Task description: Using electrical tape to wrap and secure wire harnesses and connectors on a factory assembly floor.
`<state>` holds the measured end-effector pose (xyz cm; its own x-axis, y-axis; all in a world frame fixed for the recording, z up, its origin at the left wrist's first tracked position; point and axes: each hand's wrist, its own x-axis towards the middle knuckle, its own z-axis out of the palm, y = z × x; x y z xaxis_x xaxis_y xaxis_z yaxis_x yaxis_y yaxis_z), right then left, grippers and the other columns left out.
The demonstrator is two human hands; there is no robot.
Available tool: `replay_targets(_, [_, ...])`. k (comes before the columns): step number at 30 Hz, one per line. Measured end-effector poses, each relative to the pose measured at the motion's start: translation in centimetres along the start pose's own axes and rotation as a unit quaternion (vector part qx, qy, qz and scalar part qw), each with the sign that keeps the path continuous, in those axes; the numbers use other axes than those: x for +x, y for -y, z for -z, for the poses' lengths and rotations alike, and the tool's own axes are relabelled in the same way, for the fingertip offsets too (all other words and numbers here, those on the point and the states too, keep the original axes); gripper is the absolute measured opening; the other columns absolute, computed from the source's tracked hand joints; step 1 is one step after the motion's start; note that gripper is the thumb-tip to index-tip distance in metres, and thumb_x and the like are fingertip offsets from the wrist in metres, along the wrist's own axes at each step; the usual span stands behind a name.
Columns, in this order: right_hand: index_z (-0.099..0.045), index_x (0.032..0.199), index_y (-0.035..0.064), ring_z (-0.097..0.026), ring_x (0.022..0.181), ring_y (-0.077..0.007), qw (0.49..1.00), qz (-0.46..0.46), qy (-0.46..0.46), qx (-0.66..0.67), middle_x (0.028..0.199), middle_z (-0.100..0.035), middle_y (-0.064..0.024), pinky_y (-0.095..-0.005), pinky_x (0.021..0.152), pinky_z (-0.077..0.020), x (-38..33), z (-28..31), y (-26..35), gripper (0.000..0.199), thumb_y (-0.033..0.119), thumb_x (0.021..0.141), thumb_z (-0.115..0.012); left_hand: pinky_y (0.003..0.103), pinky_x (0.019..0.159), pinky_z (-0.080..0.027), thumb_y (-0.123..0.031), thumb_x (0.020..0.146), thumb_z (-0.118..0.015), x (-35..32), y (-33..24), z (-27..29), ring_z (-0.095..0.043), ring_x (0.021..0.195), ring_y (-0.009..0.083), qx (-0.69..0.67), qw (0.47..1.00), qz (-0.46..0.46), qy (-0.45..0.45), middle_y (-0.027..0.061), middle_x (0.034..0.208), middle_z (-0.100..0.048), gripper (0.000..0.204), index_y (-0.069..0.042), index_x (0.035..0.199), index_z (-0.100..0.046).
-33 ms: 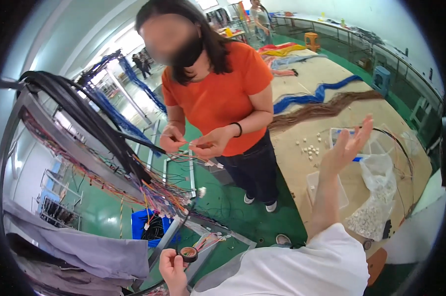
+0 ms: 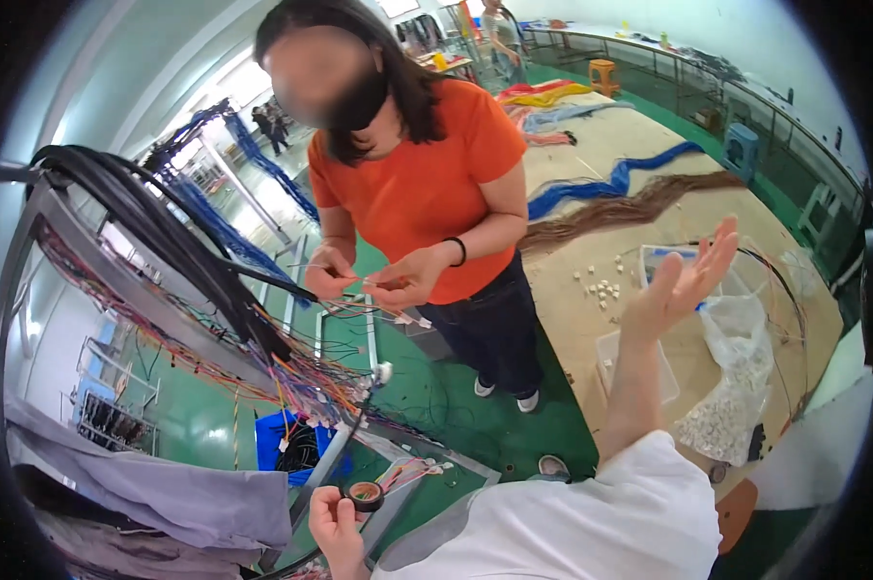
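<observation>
Tape roll, dark with an orange core, sits low in the picture, pinched in the left hand near the bottom edge. Just above it, coloured wires hang from a slanted metal rack. The right hand is raised, palm open, fingers spread wide, holding nothing, over a table with small white connectors and a clear bag. Beyond, a person in an orange shirt holds thin wires in both hands.
</observation>
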<state>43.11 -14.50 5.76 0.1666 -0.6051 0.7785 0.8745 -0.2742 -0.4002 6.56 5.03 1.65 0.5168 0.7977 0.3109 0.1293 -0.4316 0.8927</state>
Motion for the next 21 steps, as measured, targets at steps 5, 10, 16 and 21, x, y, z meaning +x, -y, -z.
replay_targets(5, [-0.049,0.102,0.001,-0.047,0.096,-0.0162,0.956,-0.222,0.179,0.065,0.102,-0.05,-0.0092,-0.0281,0.086,-0.0344,-0.3,-2.0,1.9,0.022,0.014,0.085,-0.045,0.016,0.044,-0.03,-0.012,0.084,-0.049,0.3,-1.0,-0.3,-0.038,0.048,0.003,0.001,1.0,0.005,-0.009,-0.0023,0.061,-0.044,0.009,-0.004,0.081,-0.045])
replay_targets(10, [-0.054,0.097,0.0019,-0.056,0.075,-0.0174,0.673,-0.283,0.636,0.251,0.081,-0.058,-0.0089,-0.028,0.068,-0.0446,-11.2,-0.4,8.9,0.021,0.014,0.08,-0.054,0.016,0.043,-0.03,-0.011,0.082,-0.05,0.0,0.1,-0.6,-0.038,0.049,0.0041,-0.04,0.999,0.014,0.009,-0.001,0.065,-0.041,0.011,-0.003,0.08,-0.044])
replay_targets(16, [-0.056,0.084,-0.002,-0.054,0.064,-0.0182,0.358,-0.277,0.765,0.458,0.074,-0.056,-0.0085,-0.0291,0.056,-0.0423,-14.5,0.8,18.2,0.022,0.02,0.079,-0.058,0.018,0.044,-0.033,-0.008,0.08,-0.054,-0.1,0.5,-1.5,-0.042,0.05,0.0052,0.036,0.998,-0.048,0.036,0.0011,0.067,-0.045,0.011,-0.001,0.078,-0.046])
replay_targets(21, [-0.059,0.08,-0.0015,-0.054,0.065,-0.0232,0.497,-0.199,0.647,0.544,0.071,-0.056,-0.0091,-0.0312,0.056,-0.0433,-16.9,0.6,18.1,0.013,0.011,0.079,-0.057,0.019,0.049,-0.038,-0.002,0.073,-0.062,0.1,1.0,-1.9,-0.046,0.055,0.0067,-0.013,0.999,0.024,0.045,0.0014,0.07,-0.047,0.015,-0.001,0.079,-0.049])
